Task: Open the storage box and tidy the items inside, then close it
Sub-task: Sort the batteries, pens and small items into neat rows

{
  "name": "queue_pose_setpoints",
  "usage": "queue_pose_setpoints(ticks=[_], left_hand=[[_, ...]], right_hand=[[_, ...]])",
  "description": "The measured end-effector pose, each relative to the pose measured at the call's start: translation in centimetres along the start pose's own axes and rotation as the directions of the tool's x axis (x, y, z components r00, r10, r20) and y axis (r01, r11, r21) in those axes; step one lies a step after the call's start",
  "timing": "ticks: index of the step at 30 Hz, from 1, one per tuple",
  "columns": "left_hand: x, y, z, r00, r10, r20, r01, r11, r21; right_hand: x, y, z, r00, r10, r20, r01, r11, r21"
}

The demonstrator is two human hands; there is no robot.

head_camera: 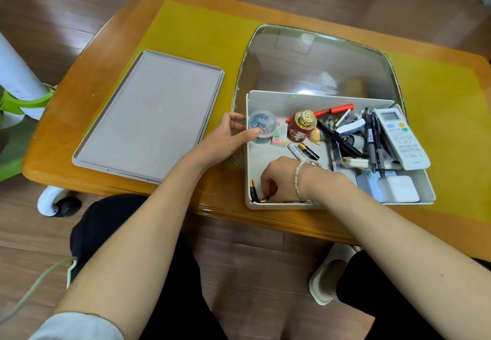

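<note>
Head view showed the open box (268,100) on the table (87,116), lid (148,116) beside it; left hand (225,140) pinched a clip jar (261,127), right hand (281,180) curled round batteries (263,199).

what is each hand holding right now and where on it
The left hand grips the storage box at its left wall. The right hand pinches small batteries in the near-left corner; exactly where, cannot be told.
</note>
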State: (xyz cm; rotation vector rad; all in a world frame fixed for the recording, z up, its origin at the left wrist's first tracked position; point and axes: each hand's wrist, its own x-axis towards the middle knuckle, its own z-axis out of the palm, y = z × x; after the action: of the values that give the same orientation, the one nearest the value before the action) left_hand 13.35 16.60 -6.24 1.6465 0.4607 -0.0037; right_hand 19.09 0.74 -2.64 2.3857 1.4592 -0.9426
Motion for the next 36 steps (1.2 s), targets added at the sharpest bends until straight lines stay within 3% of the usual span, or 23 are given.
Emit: queue_pose_setpoints(ticks=[3,7,13,16,18,22,36], left_hand=[[0.0,-0.1,0.1,1.000,0.003,-0.003,-0.003,1.000,0.005],[0.0,0.0,0.0,1.000,-0.006,0.005,0.006,1.000,-0.013],[0.0,0.0,0.0,1.000,-0.001,-0.004,0.001,1.000,-0.009],[0.0,0.0,0.0,1.000,0.000,-0.002,0.000,1.000,-0.010],[-0.1,0.0,0.0,1.000,0.001,-0.002,-0.001,1.000,-0.009],[0.0,0.0,0.0,1.000,0.001,0.000,-0.001,1.000,-0.006],[0.2,-0.2,0.1,1.000,0.002,-0.011,-0.002,1.000,0.004]], right_hand=[[0.2,-0.1,-0.1,0.998,0.053,0.024,-0.050,0.994,-0.097],[-0.1,0.6,0.2,0.990,0.127,-0.065,-0.134,0.984,-0.120],[0.2,0.9,0.1,0.955,0.243,-0.169,-0.224,0.967,0.123],[0.3,0.2,0.3,0.980,0.183,-0.081,-0.136,0.906,0.401],[0.2,-0.1,0.3,0.993,0.110,-0.030,-0.084,0.885,0.457],[0.0,0.5,0.5,0.994,0.103,0.022,-0.096,0.787,0.609],[0.7,0.8,1.1,0.996,0.043,-0.079,-0.002,0.891,0.454]])
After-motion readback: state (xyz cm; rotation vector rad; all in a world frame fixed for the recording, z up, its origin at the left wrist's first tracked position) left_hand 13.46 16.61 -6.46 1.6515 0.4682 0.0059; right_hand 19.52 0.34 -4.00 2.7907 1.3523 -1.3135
